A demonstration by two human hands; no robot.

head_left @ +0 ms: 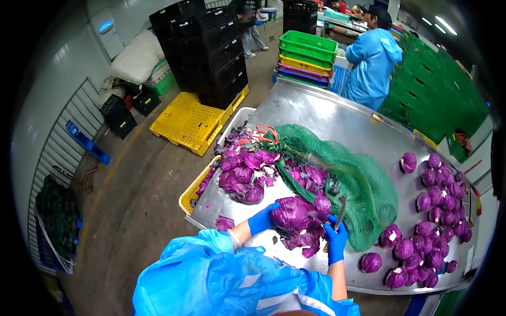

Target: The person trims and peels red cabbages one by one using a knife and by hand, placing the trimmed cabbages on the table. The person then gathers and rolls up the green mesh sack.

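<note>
My left hand (262, 219), in a blue glove, grips the left side of a red cabbage (291, 213) above the metal table. My right hand (336, 240), also gloved in blue, is closed round a knife (342, 209) whose blade points up and away. That hand is just right of the cabbage. Loose purple leaves (305, 242) hang or lie beneath the cabbage, between both hands. A smaller cabbage (322, 201) sits right behind it. Beyond the right hand stretches a green mesh sack (363, 184) with more purple leaves and cabbage partly under it.
Many trimmed cabbages (421, 243) cover the right side of the steel table (295, 102). Peeled leaves (242, 171) pile up at left, by a yellow basket (187, 197). A co-worker in a blue coat (373, 66) stands at the far end, near stacked crates (308, 47).
</note>
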